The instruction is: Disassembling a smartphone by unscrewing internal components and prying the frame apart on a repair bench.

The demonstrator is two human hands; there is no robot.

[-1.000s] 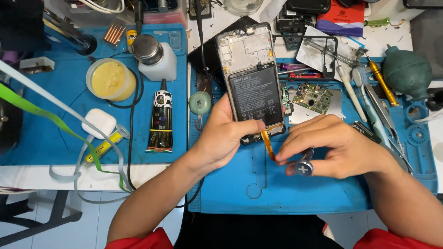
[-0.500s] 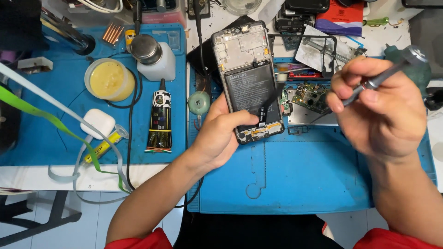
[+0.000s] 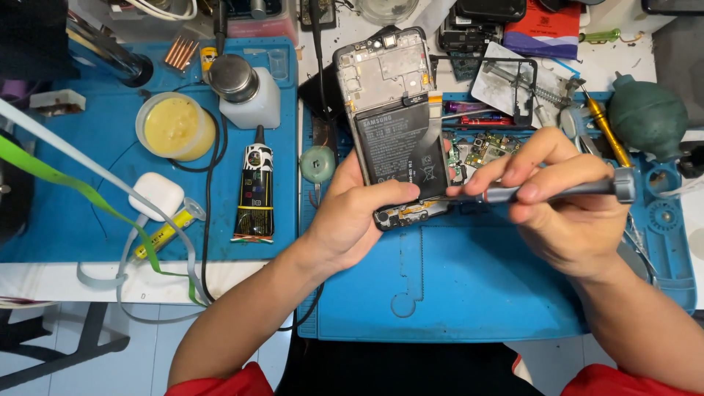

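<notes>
Cluttered bench, blue mat (image 3: 469, 293) (perhaps silicone) under opened phone (image 3: 400, 125).

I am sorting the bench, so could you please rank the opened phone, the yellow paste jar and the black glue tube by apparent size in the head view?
1. opened phone, held by the left hand
2. black glue tube
3. yellow paste jar, close to the tube in area, so unsure

Screwdriver (image 3: 546, 192) tip hidden (behind phone (image 3: 400, 132) edge)
</notes>
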